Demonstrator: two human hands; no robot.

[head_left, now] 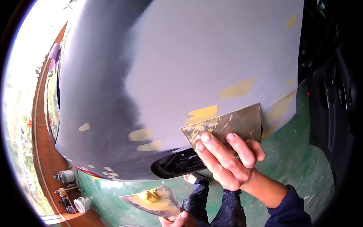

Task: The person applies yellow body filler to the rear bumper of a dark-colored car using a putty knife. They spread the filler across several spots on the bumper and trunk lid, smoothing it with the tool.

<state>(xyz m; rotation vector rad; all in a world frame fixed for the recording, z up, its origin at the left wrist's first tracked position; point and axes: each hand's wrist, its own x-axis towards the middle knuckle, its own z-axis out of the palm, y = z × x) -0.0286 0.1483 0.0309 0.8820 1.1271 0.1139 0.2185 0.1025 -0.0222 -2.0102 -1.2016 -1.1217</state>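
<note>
My right hand (228,160) grips a flat metal putty spreader (242,119), its fingers stretched across the blade. The blade lies over the lower edge of a grey-primed car body panel (211,49), just below a bright yellow putty patch (204,113). Fainter yellow patches, such as a broad smear (238,89), mark the primer nearby. Low in the view, my left hand (179,220) is closed around the handle end of a wide putty knife (166,198). A lump of yellow putty (150,195) sits on that blade, which is held flat, apart from the car.
A dark recess (177,162) opens under the panel's lower edge. Black car trim (329,113) stands at the right. On the left are a can (66,176) and a white bucket (82,204) by a brown ledge (43,151). My legs stand on green floor (295,170).
</note>
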